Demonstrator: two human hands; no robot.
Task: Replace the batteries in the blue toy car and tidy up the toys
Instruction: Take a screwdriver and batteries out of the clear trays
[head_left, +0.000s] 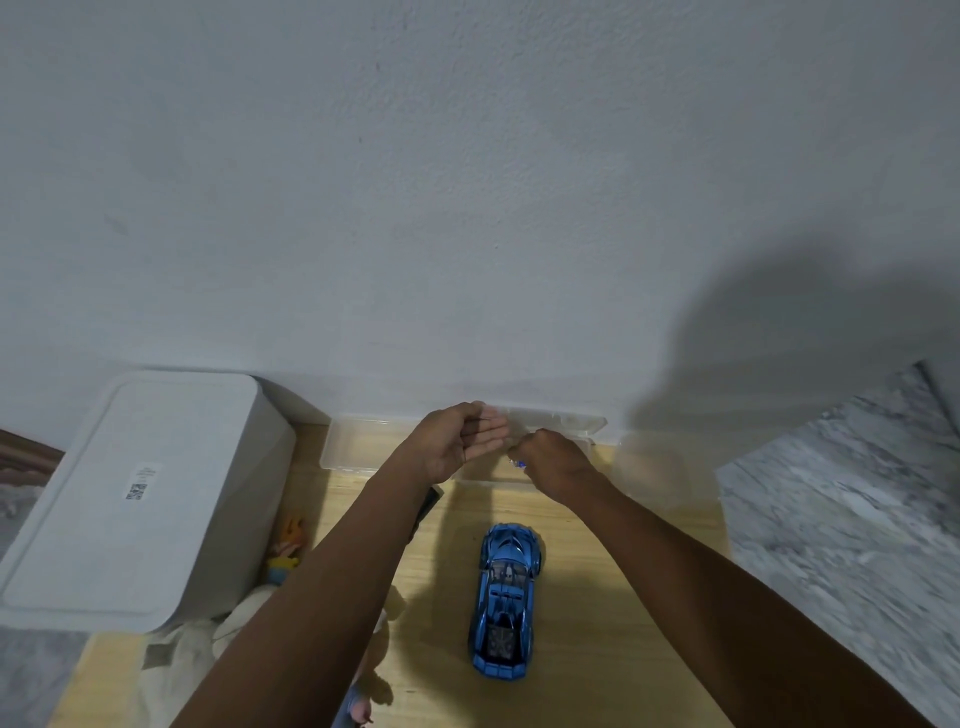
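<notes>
The blue toy car (506, 603) stands upright on the wooden table (597, 597), its nose toward the wall. Beyond it, a clear plastic box (358, 441) sits against the wall. Both of my hands are over that box. My left hand (462, 441) is held palm up, fingers slightly cupped, and nothing shows in it. My right hand (553, 460) is curled, its fingers pinched on a small shiny blue-and-silver item (516, 463), perhaps a battery; most of the item is hidden.
A white lidded storage bin (140, 499) stands at the left. Small orange and yellow toys (288, 545) and a cream plush toy (208, 644) lie beside it, partly under my left arm. A dark flat object (428, 506) peeks from behind that arm. Grey marbled surface (852, 519) at right.
</notes>
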